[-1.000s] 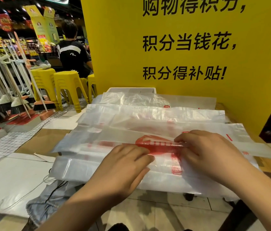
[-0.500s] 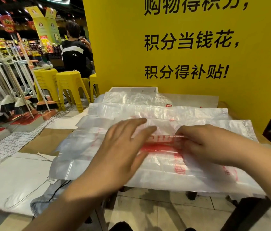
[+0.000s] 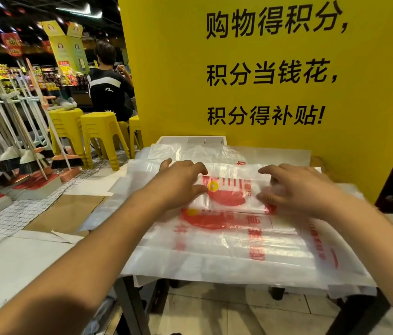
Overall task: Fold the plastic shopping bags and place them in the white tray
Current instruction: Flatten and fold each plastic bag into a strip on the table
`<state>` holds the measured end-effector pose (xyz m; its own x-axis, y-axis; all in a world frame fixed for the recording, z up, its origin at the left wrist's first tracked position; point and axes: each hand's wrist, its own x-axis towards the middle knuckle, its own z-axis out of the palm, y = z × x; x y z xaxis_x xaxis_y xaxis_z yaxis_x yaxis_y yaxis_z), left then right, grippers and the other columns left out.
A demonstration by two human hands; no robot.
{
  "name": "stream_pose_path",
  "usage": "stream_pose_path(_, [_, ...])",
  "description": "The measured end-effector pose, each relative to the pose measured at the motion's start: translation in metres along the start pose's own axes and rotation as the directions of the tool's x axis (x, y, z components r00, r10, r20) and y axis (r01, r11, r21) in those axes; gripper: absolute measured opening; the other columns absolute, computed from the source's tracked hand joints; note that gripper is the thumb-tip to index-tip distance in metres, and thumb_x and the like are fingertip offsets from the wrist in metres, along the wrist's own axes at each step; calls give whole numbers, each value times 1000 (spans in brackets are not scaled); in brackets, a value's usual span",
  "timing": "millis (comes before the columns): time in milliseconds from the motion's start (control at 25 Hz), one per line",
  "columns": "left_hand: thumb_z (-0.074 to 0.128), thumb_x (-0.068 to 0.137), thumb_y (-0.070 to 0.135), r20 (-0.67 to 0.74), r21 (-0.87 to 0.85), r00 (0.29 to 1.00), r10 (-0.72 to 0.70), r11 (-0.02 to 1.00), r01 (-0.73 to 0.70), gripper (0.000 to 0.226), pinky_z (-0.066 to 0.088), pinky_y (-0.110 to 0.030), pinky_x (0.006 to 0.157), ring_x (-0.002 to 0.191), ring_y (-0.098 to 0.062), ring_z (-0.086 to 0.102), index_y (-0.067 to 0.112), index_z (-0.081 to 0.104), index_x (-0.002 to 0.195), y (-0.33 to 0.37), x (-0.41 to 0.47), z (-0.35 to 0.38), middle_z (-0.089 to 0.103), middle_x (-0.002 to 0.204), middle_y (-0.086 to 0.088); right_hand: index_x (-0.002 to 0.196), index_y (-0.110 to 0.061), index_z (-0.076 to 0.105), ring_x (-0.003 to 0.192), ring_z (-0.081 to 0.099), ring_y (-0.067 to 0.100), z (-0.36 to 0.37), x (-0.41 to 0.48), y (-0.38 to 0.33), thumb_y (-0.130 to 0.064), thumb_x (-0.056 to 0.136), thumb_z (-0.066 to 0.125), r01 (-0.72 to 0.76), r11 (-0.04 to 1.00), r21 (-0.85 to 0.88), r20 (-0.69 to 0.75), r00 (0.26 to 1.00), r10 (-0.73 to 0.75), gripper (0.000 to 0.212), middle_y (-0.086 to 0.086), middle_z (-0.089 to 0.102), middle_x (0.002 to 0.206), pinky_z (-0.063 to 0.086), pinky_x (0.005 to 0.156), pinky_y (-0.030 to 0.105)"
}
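Floor, far left: brooms (image 3: 28, 163) and yellow stools (image 3: 103, 128) stand well apart from the work area and are not part of the task.

Left hand: the left hand (image 3: 181, 182) lies on the plastic with its fingers spread and lightly bent. The tips press down at the left end of the folded bag, and no closed grip is visible.

Tray: the white tray (image 3: 190, 140) sits at the far edge of the table (image 3: 321, 165), against the yellow sign (image 3: 287, 146). Loose plastic covers its front edge, so its contents cannot be determined.

Bag in work: the folded bag (image 3: 229, 192), printed in red, is partly folded into a narrow band. It lies between both hands on top of the stack, near the tray but not in it.

Stack: the stack of flat bags (image 3: 214, 259) covers the table top and overhangs its near edge.

Right hand: the right hand (image 3: 294, 189) is blurred. Its fingers bend over the right end of the band. Whether they pinch the film or only press it cannot be told.

Handling (judgement): the film looks thin, light, limp and slippery. Layers will probably slide on each other, and an unheld fold may spring open.

Hold points (judgement): press the band flat while creasing. To lift it, pinch all layers together at both ends, so that the sheet underneath is not dragged along.

Task stage (judgement): folding is in progress and the transfer to the tray is not yet done.
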<state>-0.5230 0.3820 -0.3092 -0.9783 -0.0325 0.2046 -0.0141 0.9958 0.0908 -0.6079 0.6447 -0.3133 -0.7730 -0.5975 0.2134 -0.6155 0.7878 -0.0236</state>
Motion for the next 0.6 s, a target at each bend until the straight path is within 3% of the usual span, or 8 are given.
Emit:
stream_pose_path(80, [50,101,38,-46,-13,998,33,999,-33,38,11,-46,121,134,-21,41,31,48,139,1,-5,16,51,136,2,146,-41,33,127,49,24,11,-6,-4,-59,95,45,-18,999,45,37,999,16,55,-9,48,141,37,100,34])
stream_pose_path(160, [40,105,36,-69,-94,995,78,992,-84,37,15,-42,120,140,-17,35,33,48,141,8,-17,27,44,146,5,144,-41,38,127,49,24,26,-11,-7,-53,100,38,8,993,117,23,1000,-11,45,-9,48,143,40,105,38])
stream_pose_path(280, [27,107,46,78,-125,994,83,989,-73,47,12,-39,117,150,-12,16,37,30,153,19,-31,41,20,164,9,141,-35,48,130,48,25,39,-11,-22,-41,103,41,65,991,120,-52,997,-59,39,-7,50,144,40,107,38])
stream_pose_path(400, [21,106,49,163,-106,985,57,994,-40,51,8,-39,118,152,-12,13,42,16,157,21,-35,48,6,167,11,150,-31,40,144,34,20,43,-12,-49,-31,102,43,75,983,165,-19,997,-73,48,-3,36,157,27,116,33])
stream_pose_path(480, [18,106,52,185,-97,982,37,995,-20,51,8,-39,118,152,-15,15,45,12,156,19,-36,49,3,167,14,154,-33,31,149,21,15,48,-14,-57,-35,105,35,70,972,226,23,997,-77,49,-5,26,162,16,120,29])
stream_pose_path(600, [13,102,61,231,-67,973,-11,997,27,52,2,-46,122,153,-21,13,55,5,153,14,-38,50,-3,166,15,157,-40,15,153,5,12,52,-20,-41,-56,103,20,-21,969,247,160,987,-19,56,-11,6,165,4,124,34])
